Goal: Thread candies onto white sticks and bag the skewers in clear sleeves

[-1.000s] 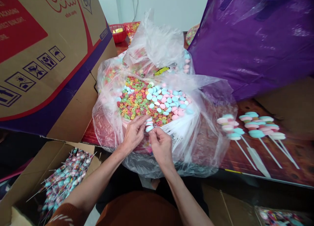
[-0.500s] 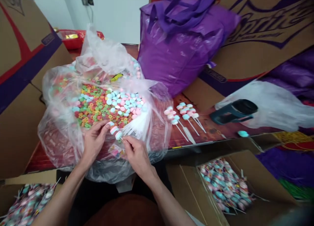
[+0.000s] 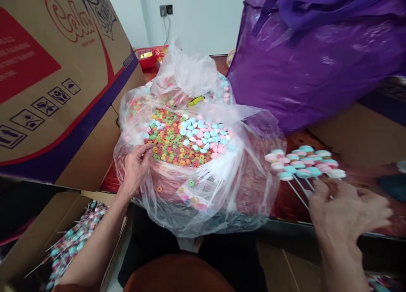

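My left hand [image 3: 138, 165] is at the near left edge of the gummy rings [image 3: 171, 135], thumb and fingers loosely curled and slightly apart, nothing visible between them. Pink, blue and white marshmallows [image 3: 206, 133] lie beside the rings in a clear plastic bag [image 3: 253, 190], with a bundle of white sticks [image 3: 218, 165] at their right. Right of the bag, my right hand [image 3: 345, 207], blurred by motion, closes on the stick end of a marshmallow skewer [image 3: 336, 173]. That skewer lies against several other marshmallow skewers [image 3: 298, 163] on the red table [image 3: 292, 199].
A large purple bag [image 3: 304, 68] stands behind the skewers. Left of the plastic bag rises a printed cardboard box [image 3: 72, 102]. Below my left forearm, an open box holds many wrapped skewers [image 3: 76, 241]. A red basket [image 3: 147, 63] sits at the back by the wall.
The view has turned left. My right hand has carried the marshmallow skewer from above the plastic bag to the group on the table. My left hand has let go of it and moved to the rings.
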`<action>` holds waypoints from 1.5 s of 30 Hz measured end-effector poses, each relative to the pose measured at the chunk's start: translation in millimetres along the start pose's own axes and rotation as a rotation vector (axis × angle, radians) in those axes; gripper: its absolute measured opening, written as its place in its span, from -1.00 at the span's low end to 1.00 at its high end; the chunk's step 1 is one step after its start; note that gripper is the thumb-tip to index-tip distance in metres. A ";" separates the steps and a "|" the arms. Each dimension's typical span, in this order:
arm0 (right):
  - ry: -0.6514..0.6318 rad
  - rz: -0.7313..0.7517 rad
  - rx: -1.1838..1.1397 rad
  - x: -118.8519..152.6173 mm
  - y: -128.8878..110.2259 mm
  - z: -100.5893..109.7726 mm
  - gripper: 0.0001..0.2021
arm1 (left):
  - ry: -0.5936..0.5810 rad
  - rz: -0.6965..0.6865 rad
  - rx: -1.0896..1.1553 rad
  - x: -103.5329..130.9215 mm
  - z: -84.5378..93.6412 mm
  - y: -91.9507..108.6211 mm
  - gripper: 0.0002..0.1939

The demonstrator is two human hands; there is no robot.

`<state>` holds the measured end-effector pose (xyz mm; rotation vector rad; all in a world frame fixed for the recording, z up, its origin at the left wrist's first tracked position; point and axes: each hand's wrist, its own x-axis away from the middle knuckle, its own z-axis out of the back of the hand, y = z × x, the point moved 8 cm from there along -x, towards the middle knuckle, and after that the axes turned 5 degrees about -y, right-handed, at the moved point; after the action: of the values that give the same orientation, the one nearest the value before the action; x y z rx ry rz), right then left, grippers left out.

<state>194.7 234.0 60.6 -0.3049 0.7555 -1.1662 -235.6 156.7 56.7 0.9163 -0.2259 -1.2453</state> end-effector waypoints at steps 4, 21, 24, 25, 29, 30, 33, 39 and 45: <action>-0.095 0.115 0.089 11.1 -58.5 -51.1 -0.67 | -0.112 -0.092 -0.145 -0.9 -9.7 9.8 -0.72; -0.113 0.705 0.291 21.0 -118.6 -105.3 -0.64 | -0.198 -0.095 -0.313 -40.2 -42.3 13.8 -0.75; -0.108 0.683 0.262 18.0 -130.6 -86.2 -0.64 | -0.191 -0.141 -0.323 -54.7 -53.6 30.3 -0.74; -0.071 0.662 0.210 17.5 -136.0 -74.5 -0.66 | -0.193 -0.160 -0.323 -59.4 -58.6 36.6 -0.73; 0.238 0.413 -0.128 17.7 -147.5 -20.2 -0.74 | -0.219 -0.199 -0.323 -76.5 -84.3 56.2 -0.72; 0.304 0.320 -0.233 18.8 -145.5 -13.5 -0.76 | -0.232 -0.204 -0.326 -79.4 -91.4 59.1 -0.73; 0.319 0.085 -0.500 21.1 -134.9 -23.1 -0.88 | -0.272 -0.231 -0.337 -82.4 -107.9 63.0 -0.76; -0.019 0.040 -0.452 24.8 -118.6 -49.6 -0.96 | -0.254 -0.277 -0.264 -72.9 -102.0 56.8 -0.75; -0.303 0.223 -0.180 28.2 -128.3 -42.6 -0.80 | -0.411 -0.388 -0.334 -71.7 -115.6 64.0 -0.70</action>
<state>79.7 165.4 94.1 -0.5214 0.6105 -0.8193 -144.7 276.3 50.5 0.4166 -0.1586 -1.7682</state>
